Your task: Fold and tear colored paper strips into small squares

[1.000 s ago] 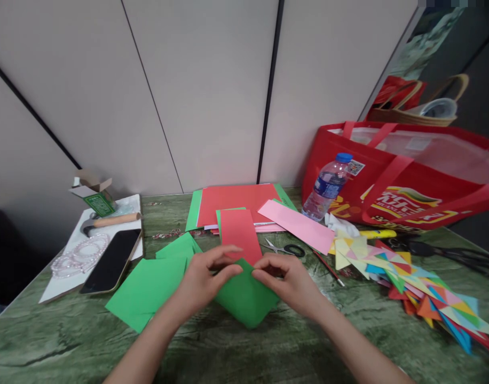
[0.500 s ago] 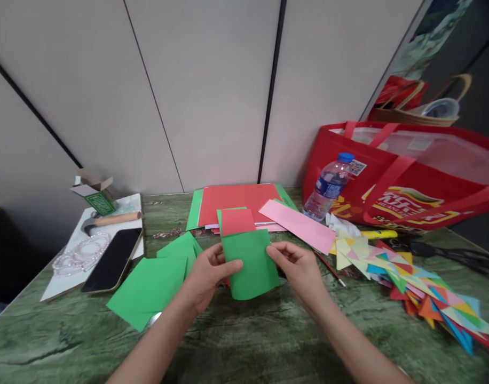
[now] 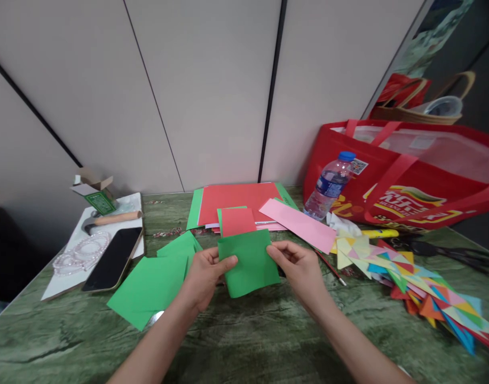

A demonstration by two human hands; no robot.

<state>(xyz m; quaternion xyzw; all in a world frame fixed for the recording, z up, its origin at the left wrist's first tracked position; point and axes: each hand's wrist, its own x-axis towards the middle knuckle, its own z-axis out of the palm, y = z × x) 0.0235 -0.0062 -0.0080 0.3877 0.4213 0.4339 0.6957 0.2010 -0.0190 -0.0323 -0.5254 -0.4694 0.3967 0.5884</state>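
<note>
Green paper [image 3: 250, 266] held at both sides

My left hand [image 3: 204, 274] pinches its left edge, my right hand [image 3: 300, 266] its right. I hold it over the table [image 3: 228, 341], just in front of a red strip [image 3: 237, 221]; a red sheet [image 3: 238, 198] lies near the table's far edge.

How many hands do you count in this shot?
2: the left hand on the left side of the green sheet, the right hand on its right side. No others show.
</note>
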